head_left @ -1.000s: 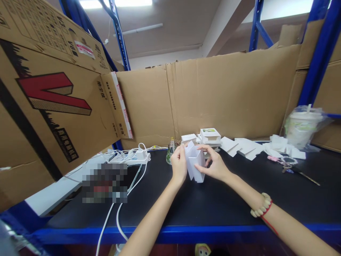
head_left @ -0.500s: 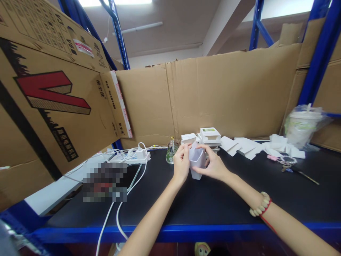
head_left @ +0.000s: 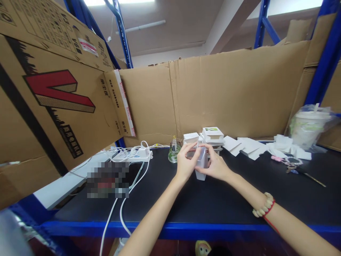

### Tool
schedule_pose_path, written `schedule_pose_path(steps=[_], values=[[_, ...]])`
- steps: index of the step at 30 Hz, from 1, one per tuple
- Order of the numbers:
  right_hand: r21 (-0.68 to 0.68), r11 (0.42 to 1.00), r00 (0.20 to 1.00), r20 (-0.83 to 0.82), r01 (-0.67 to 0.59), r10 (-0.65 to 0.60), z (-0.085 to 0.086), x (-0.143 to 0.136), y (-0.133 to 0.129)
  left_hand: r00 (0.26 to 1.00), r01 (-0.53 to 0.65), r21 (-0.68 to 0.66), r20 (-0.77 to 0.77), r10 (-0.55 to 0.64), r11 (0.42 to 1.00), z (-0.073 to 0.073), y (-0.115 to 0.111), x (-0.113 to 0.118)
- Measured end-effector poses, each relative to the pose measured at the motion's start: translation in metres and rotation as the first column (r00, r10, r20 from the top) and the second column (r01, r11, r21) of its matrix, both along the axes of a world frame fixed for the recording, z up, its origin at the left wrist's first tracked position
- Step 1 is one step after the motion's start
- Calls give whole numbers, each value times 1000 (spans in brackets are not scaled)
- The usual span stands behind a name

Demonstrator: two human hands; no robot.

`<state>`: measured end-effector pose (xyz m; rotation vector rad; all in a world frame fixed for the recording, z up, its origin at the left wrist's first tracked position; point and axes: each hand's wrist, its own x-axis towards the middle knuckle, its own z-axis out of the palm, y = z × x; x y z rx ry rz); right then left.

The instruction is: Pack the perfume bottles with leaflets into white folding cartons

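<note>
A small white paper box [head_left: 201,175] stands upright between my hands over the black tabletop. Its upper part is partly covered by my fingers. My left hand [head_left: 185,160] grips the box's top left edge, thumb and fingers bent around it. On the other side, my right hand [head_left: 217,165] curves around the box, thumb low and fingertips at the upper rim. Just behind my hands are more small white boxes [head_left: 212,133], one with a green print on top. A glass bottle [head_left: 173,153] with a gold-coloured top sits left of them.
Flat white paper pieces [head_left: 252,148] lie to the right, near a key ring [head_left: 291,164] and a bagged drink cup [head_left: 310,128]. Left are a power strip [head_left: 133,155], white cables and a blurred-out item. Cardboard walls [head_left: 234,92] enclose the back and left; a blue beam [head_left: 186,229] edges the front.
My left hand's fingers have moved over the box's top, and its thumb now lies across the upper edge. My right hand still holds the other side. The view has shifted slightly.
</note>
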<state>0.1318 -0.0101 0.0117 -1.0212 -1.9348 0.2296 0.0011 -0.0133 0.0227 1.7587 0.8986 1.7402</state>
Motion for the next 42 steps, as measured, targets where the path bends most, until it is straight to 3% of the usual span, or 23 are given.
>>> schedule_pose_path(steps=[8, 17, 24, 34, 42], values=[[23, 999, 999, 19, -31, 31, -1, 4, 5, 995, 42, -18, 86, -41, 999, -2, 6, 1], [4, 1000, 999, 28, -20, 20, 0, 5, 4, 961, 173, -249, 253, -108, 953, 0, 7, 0], [-37, 999, 999, 33, -14, 16, -1, 3, 3, 955, 199, -180, 255, -149, 963, -2, 9, 2], [-54, 995, 993, 82, 87, -82, 2, -1, -1, 947, 195, -248, 301, -115, 949, 1, 7, 2], [-113, 994, 989, 148, -8, 25, -1, 7, 3, 919, 184, -313, 391, -50, 932, 6, 4, 1]])
